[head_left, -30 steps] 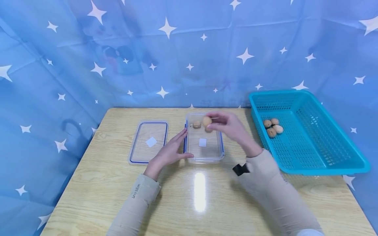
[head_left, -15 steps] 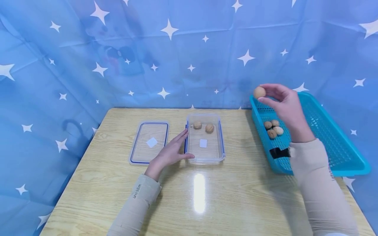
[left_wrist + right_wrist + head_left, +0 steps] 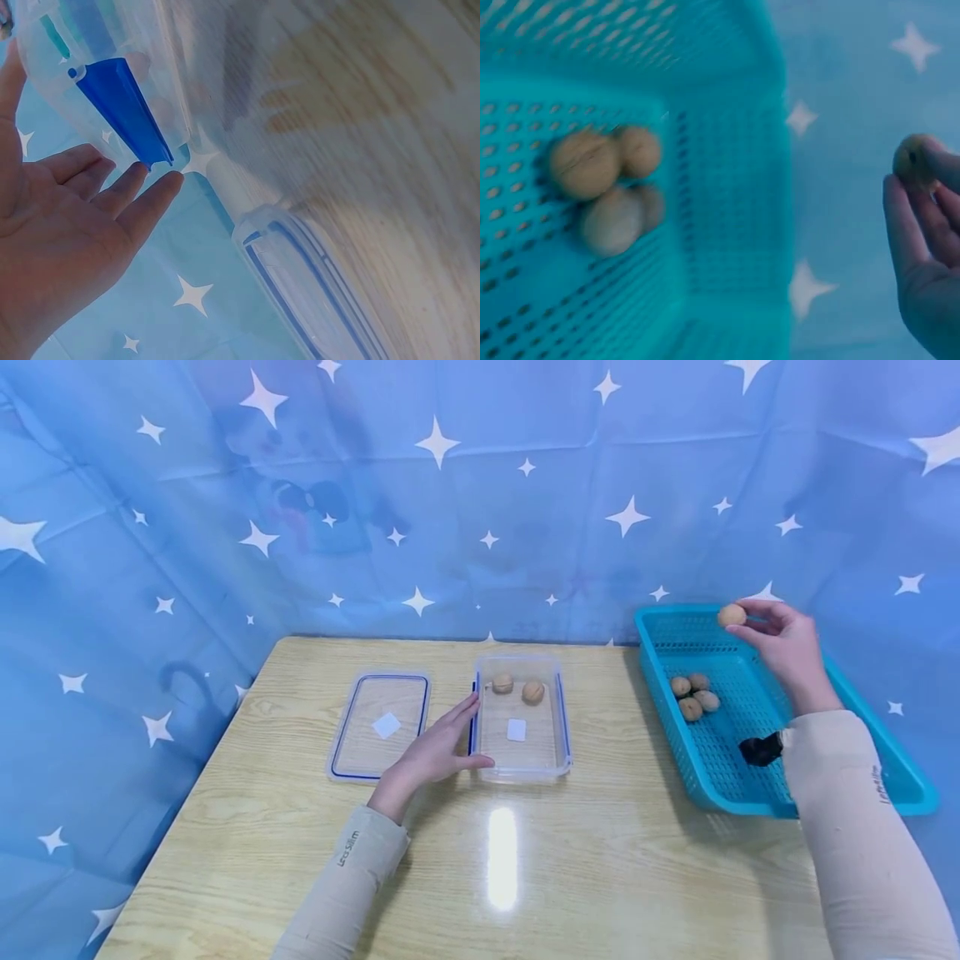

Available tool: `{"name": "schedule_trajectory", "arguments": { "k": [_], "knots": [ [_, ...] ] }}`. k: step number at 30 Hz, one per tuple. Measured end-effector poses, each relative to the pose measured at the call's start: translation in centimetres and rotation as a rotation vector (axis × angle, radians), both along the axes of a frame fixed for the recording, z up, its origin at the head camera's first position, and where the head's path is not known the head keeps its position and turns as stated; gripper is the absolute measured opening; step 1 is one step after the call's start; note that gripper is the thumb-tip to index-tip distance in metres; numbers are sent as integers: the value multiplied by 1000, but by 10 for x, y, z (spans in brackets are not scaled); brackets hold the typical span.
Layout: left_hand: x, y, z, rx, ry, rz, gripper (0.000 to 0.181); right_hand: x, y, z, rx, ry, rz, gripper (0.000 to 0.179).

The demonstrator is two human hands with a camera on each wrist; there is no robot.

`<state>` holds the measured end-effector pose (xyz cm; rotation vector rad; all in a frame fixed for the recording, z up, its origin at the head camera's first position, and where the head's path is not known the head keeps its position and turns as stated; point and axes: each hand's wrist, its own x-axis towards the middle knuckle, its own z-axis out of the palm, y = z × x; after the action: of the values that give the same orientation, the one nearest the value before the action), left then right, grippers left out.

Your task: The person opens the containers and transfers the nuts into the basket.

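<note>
Over the far part of the turquoise basket [image 3: 750,789], my right hand [image 3: 787,647] pinches a walnut [image 3: 732,615] between thumb and fingertips. The same walnut [image 3: 913,161] shows beyond the basket wall in the right wrist view. Several walnuts [image 3: 691,708] lie clustered in the basket's left side. My left hand [image 3: 431,747] is at the left side of a clear lidless box [image 3: 543,743], its fingers extended and thumb by the near corner. Inside the box are two walnuts [image 3: 532,692], set apart near the far end. In the left wrist view, fingertips lie near the box's blue clip [image 3: 124,109].
A clear lid [image 3: 360,747] with a blue seal lies left of the box. White labels mark the lid and box. The wooden table [image 3: 600,868] extends in front, with a star-patterned blue curtain [image 3: 510,485] behind it.
My right hand has moved right, from above the box to above the basket, carrying the walnut. Two walnuts now show uncovered in the box. My left hand has stayed in place.
</note>
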<state>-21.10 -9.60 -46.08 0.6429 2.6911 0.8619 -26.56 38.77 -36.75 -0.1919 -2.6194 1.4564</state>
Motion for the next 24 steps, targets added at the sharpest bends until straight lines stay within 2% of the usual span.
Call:
{"name": "schedule_trajectory", "arguments": {
  "k": [8,13,19,24],
  "knots": [
    [-1,0,0,2,-7,-3,100,-5,40,-53,27,-130,-2,66],
    [-2,0,0,-13,-1,-1,100,-7,56,-79,90,-218,55,73],
    [-2,0,-2,-14,-20,12,101,-14,63,-99,157,-279,140,73],
    [-2,1,-2,-16,-15,6,101,-14,66,-108,210,-322,201,66]
  ]
}}
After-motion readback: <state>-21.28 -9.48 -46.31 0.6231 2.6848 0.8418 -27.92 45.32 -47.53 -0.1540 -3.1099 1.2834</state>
